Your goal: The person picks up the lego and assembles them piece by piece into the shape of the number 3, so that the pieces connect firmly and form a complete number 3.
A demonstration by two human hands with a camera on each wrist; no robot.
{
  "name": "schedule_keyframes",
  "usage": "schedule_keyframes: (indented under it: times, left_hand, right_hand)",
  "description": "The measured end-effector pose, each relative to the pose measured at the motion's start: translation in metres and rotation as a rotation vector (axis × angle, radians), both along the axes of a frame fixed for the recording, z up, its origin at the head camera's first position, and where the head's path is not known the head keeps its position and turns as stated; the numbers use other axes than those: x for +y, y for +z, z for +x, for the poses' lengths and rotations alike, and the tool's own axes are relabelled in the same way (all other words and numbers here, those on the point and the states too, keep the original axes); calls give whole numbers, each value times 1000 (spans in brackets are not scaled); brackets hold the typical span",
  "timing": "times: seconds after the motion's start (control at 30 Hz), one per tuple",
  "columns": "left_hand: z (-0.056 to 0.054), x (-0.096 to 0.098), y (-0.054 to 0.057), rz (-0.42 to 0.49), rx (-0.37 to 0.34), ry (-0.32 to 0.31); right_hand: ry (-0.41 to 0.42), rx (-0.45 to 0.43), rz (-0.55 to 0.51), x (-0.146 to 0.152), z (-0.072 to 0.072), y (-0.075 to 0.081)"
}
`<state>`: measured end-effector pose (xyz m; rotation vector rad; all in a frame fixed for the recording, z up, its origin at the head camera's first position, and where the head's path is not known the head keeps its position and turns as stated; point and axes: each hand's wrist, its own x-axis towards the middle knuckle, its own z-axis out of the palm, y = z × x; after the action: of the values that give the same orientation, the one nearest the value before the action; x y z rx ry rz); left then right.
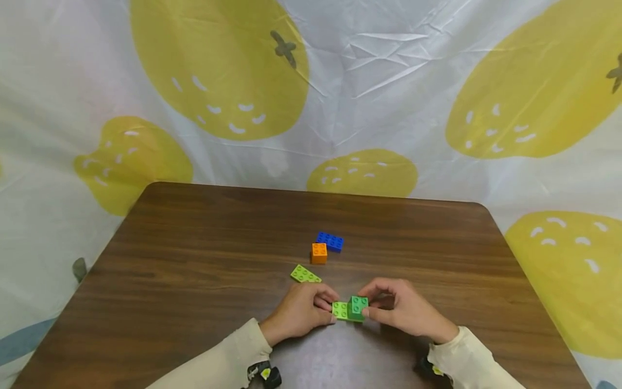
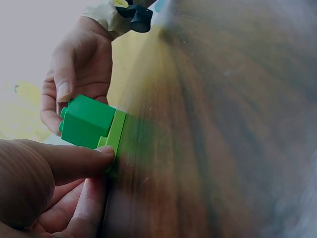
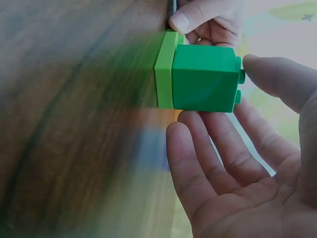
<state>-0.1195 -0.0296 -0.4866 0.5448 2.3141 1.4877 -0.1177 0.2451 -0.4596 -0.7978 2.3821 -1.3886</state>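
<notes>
A green brick (image 1: pixel 358 306) sits on the right end of a light green plate (image 1: pixel 339 309), low over the brown table. My left hand (image 1: pixel 302 310) pinches the plate's left end between thumb and fingers; the left wrist view has its fingertip against the plate's edge (image 2: pixel 117 134). At the right, my right hand (image 1: pixel 404 309) is around the brick with loosely extended fingers. In the right wrist view its thumb (image 3: pixel 270 74) is by the studs, and its fingertips (image 3: pixel 181 136) lie along the brick's lower side without wrapping it.
Beyond my left hand lies a lime wedge-shaped plate (image 1: pixel 305 274). Farther back an orange brick (image 1: pixel 319 254) stands right by a blue brick (image 1: pixel 331 241). The wooden table (image 1: pixel 218 232) ends at a hanging white cloth (image 1: pixel 335 108) with yellow fruit prints.
</notes>
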Motion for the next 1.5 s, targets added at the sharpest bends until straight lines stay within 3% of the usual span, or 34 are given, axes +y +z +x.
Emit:
schedule_keyframes:
  times: [0.53,0.8,1.5]
  left_hand:
    - [2,2,-1,11,11,11]
    - [2,2,0,-3,15,11]
    - [-1,-1,3,-10,15,-11]
  right_hand:
    - [-81,76,21,-5,-12,13]
    - [-124,125,18,-9,-30,12]
    - [-200,143,71,-24,-69,15]
